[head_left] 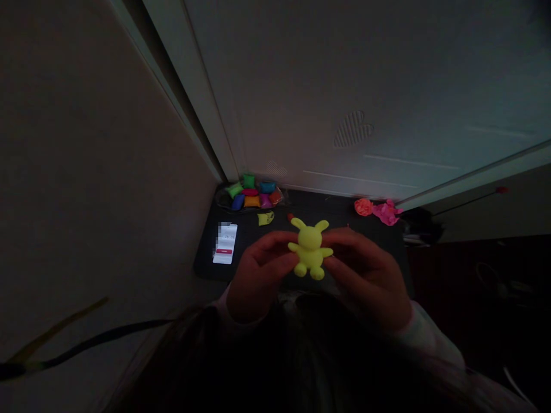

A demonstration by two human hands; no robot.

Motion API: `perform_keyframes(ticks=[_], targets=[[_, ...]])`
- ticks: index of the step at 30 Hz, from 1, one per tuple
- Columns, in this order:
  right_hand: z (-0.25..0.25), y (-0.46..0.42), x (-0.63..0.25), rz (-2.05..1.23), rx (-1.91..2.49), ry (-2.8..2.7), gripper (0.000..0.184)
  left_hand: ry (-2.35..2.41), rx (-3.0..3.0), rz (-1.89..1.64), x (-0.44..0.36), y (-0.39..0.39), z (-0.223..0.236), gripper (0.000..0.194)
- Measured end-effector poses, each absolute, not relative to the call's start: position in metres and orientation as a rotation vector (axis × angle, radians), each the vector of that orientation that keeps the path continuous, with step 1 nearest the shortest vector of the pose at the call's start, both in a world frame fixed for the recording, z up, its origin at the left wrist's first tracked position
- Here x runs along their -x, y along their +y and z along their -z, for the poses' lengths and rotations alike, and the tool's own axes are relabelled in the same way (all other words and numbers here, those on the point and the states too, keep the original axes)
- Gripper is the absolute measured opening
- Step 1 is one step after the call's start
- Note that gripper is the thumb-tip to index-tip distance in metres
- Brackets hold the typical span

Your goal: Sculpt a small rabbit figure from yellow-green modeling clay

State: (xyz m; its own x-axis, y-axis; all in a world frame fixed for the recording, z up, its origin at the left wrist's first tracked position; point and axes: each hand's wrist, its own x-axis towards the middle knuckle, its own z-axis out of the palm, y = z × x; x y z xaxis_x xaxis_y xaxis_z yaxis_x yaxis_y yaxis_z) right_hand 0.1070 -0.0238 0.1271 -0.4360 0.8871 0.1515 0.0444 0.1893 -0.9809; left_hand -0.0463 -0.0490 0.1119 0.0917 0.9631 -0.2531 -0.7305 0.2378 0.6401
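A yellow clay bunny figure, with two ears, outstretched arms and rounded feet, is held upright above the dark table. My left hand pinches its left side between thumb and fingers, near the arm. On the other side my right hand grips it the same way, thumb below the arm. Parts of the fingers are hidden behind the figure. Beyond it on the table lies a small opened yellow packet. A small red piece shows just behind one ear.
The small dark table stands against a pale panel with heart shapes. Several coloured clay packets sit in a clear bag at the back left. A lit phone lies at the left; pink crumpled pieces lie at the back right.
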Motion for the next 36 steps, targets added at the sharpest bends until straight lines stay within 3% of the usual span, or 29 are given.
perform_keyframes(ticks=[12,36], targets=[[-0.1258,-0.0185,-0.1102,-1.165,0.878,-1.874,0.023,0.697,-0.326,-1.208,0.0495,-0.0498,-0.1132,0.023],[-0.1301,-0.018,-0.1143,-1.192,0.904,-1.904,0.019,0.734,-0.277,-1.125,0.0497,-0.0486,-0.1172,0.027]])
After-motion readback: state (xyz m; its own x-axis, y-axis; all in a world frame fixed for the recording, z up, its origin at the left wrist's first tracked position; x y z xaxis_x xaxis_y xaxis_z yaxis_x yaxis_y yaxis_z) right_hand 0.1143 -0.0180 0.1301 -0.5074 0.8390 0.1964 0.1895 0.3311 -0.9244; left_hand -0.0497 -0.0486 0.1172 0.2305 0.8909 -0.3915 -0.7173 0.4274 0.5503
